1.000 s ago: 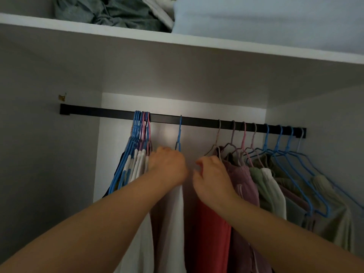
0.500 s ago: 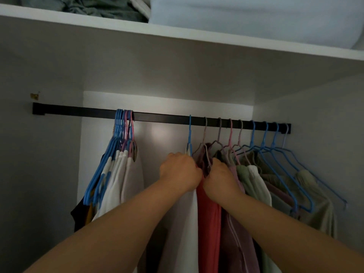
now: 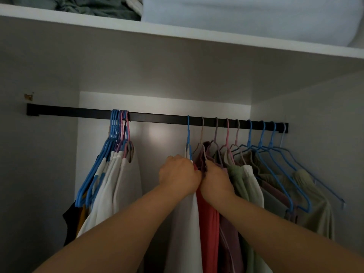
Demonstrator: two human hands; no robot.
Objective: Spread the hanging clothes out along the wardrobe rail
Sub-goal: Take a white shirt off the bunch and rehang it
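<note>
- Rail [image 3: 157, 117] runs 9 to 3 o'clock; spread hangers fill its right half.
- Bunched hangers [image 3: 120, 123] sit at 10 o'clock from both fists, nearer the left hand [image 3: 178, 175].
- Left hand grips the white garment [image 3: 187, 223]; right hand [image 3: 216, 179] is curled into the red one [image 3: 208, 223].

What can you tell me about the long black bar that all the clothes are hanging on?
The straight black wardrobe rail looks like dark metal with flat faces. It runs level from the left wall to the right wall, under the white shelf. A tight bunch of blue and pink hangers hooks over it on the left. Then comes a bare stretch, then spaced hangers to the right end. No hand touches it.
</note>
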